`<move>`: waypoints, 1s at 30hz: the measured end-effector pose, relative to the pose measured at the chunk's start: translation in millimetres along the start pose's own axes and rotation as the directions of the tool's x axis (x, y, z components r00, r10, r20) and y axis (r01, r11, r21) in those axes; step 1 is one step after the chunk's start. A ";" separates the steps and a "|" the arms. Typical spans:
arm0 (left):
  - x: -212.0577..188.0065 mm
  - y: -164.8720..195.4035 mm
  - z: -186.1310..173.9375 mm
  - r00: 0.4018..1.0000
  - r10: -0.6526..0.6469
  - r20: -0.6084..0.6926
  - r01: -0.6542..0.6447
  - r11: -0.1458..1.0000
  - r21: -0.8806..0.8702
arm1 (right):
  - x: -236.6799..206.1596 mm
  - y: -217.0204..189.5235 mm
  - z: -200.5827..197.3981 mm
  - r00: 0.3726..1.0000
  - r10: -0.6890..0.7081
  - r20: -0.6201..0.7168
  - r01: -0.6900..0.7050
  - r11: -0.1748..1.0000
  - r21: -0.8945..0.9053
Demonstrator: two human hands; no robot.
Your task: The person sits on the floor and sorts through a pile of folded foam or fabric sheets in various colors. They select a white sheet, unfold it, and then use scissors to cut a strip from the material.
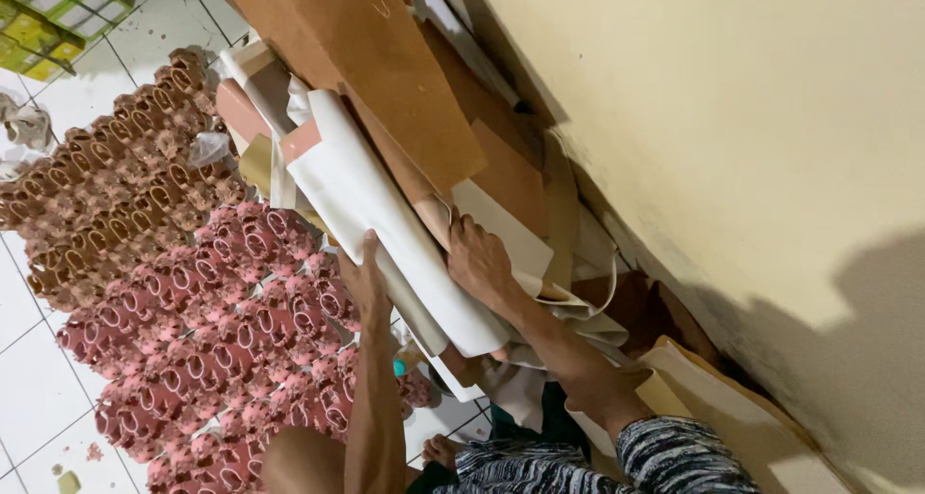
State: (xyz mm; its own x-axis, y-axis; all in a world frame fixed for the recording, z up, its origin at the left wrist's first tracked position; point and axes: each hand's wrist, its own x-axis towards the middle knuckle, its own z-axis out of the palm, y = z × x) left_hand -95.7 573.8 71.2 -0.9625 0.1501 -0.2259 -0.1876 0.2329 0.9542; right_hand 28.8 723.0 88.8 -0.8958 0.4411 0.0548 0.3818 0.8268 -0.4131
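A rolled white sheet (pixel 385 224) of leather-like material lies slanted in a heap of sheets stacked against a cream wall (pixel 732 118), and both of a person's bare hands are on it. The left hand (pixel 364 280) presses flat against the roll's lower edge, fingers stretched upward and not closed around anything. The right hand (pixel 479 261) grips the roll's upper side where it meets a tan sheet (pixel 506 181), fingers curled over the edge; how far it closes beneath cannot be told.

Above the roll, a broad brown board-like sheet (pixel 376 60) leans across the top of the heap, with paler pink and cream offcuts (pixel 252 118) tucked at its left edge. More white and beige sheets (pixel 694 398) spill toward the lower right, along the foot of the wall, where a dark shadow falls on the paint.

To the left of the heap, on a white tiled floor (pixel 29 378), shoe uppers lie massed in rows: a brown batch (pixel 116 176) nearer the top corner, a pink-red batch (pixel 222 349) below it, reaching the person's left forearm. A green and yellow crate (pixel 48 17) sits in the top left corner of the floor. The person's striped grey sleeve (pixel 665 460) shows at the bottom edge.
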 end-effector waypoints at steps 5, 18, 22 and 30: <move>-10.4 16.2 13.7 0.996 -0.083 -0.027 0.084 0.994 0.070 | 3.3 -0.7 6.3 0.992 -0.101 -0.082 0.083 0.976 -0.200; 52.6 -7.3 23.8 0.996 0.081 0.028 -0.086 0.960 0.267 | 73.7 77.1 -5.4 0.966 0.017 0.258 -0.190 0.724 0.663; 60.1 -13.7 25.5 0.999 0.016 0.050 -0.030 0.959 0.281 | 145.6 122.6 -22.6 0.930 0.285 -0.234 -0.171 0.896 0.409; 75.7 -20.2 25.8 0.989 -0.089 0.117 0.075 0.990 0.124 | 130.6 82.1 47.0 0.962 0.046 0.269 -0.131 0.943 0.305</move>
State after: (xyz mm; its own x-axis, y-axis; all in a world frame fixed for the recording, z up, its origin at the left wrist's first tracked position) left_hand -159.7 605.3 29.8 -0.9124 0.2402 -0.3314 -0.2332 0.3604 0.9032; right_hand -67.6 832.1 19.3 -0.9052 0.3687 -0.2112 0.4081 0.6156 -0.6742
